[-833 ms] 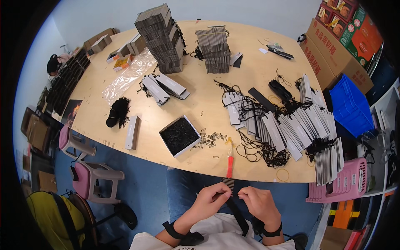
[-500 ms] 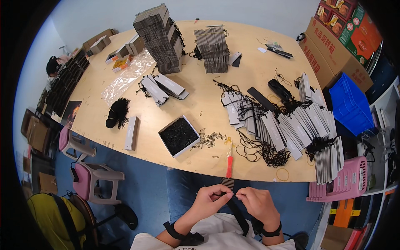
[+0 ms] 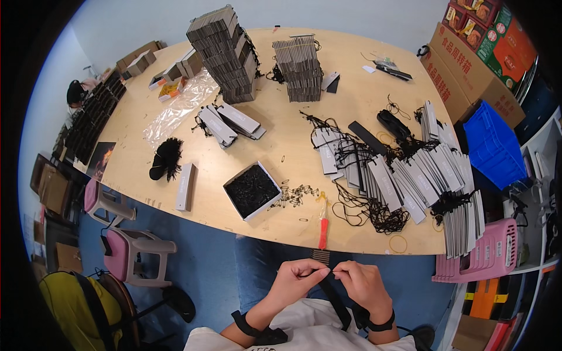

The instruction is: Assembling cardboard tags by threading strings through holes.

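Observation:
My left hand (image 3: 297, 282) and my right hand (image 3: 362, 285) meet in front of the table's near edge, over my lap. Thumb and forefinger of each are pinched, the tips almost touching. Whatever lies between them is too small to make out. Just beyond, a striped dark bundle (image 3: 319, 256) shows partly below the table edge. A tool with a red handle (image 3: 323, 233) lies on the table ahead of my hands. Left of it are loose small metal pins (image 3: 300, 195) and a white box (image 3: 264, 206) filled with small black pieces.
Grey tags with black cords (image 3: 386, 186) spread over the table's right side. Tall stacks of grey tags (image 3: 225, 58) stand at the back. A bundle of black cords (image 3: 166, 159) lies left. Beside the table are pink stools (image 3: 117, 257), a pink basket (image 3: 477, 257) and a blue crate (image 3: 494, 146).
My hands stay pinched together in nearly the same place, with only a slight shift of the fingers. Nothing on the table has moved.

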Action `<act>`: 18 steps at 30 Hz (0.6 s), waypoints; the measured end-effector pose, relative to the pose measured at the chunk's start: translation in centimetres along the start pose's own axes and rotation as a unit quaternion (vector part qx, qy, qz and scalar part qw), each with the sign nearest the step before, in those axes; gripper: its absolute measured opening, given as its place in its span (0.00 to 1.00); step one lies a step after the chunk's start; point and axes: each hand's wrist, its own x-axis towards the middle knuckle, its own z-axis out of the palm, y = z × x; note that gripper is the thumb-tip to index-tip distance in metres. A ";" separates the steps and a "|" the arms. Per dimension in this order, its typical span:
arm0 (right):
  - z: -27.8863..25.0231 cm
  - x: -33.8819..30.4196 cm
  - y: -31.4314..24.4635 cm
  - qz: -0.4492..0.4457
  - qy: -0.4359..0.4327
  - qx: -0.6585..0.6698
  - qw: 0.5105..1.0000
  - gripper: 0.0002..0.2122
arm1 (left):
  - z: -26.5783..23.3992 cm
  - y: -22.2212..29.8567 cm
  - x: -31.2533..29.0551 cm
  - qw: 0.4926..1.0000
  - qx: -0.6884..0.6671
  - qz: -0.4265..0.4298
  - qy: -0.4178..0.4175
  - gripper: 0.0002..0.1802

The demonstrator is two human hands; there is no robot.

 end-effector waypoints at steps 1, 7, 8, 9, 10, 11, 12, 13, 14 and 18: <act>0.1 -0.1 0.2 0.000 0.000 0.000 1.000 0.07 | 0.0 0.2 -0.1 1.000 -0.016 -0.023 -0.003 0.06; 0.0 -0.4 0.4 0.093 -0.020 0.153 0.984 0.10 | 0.1 0.0 0.0 0.998 -0.056 -0.020 -0.023 0.08; -0.1 -0.3 0.2 0.091 -0.020 0.174 0.980 0.12 | 0.2 0.0 0.0 0.998 -0.056 -0.020 -0.023 0.08; -0.1 -0.2 0.1 0.089 -0.021 0.195 0.977 0.14 | 0.5 0.0 0.0 0.997 -0.074 -0.004 -0.013 0.08; 0.1 -0.3 0.1 0.089 -0.020 0.195 0.977 0.14 | 0.8 0.0 0.1 0.996 -0.091 0.012 -0.004 0.08; 0.4 -0.4 0.1 0.082 0.011 0.187 0.979 0.14 | 0.8 0.0 0.1 0.996 -0.091 0.012 -0.005 0.08; 0.7 -0.5 0.1 0.075 0.043 0.178 0.980 0.14 | 0.9 0.0 0.0 0.996 -0.084 0.012 -0.002 0.08; 0.9 -0.5 0.0 0.075 0.042 0.178 0.980 0.14 | 0.9 0.0 0.0 0.997 -0.076 0.013 0.002 0.08; 1.0 -0.5 -0.1 0.086 0.048 0.186 0.978 0.13 | 0.9 -0.4 -0.1 0.997 -0.076 0.013 0.002 0.08; 1.1 -0.8 0.0 0.133 0.062 0.212 0.966 0.12 | 0.7 -1.2 0.0 0.999 0.002 0.040 0.020 0.09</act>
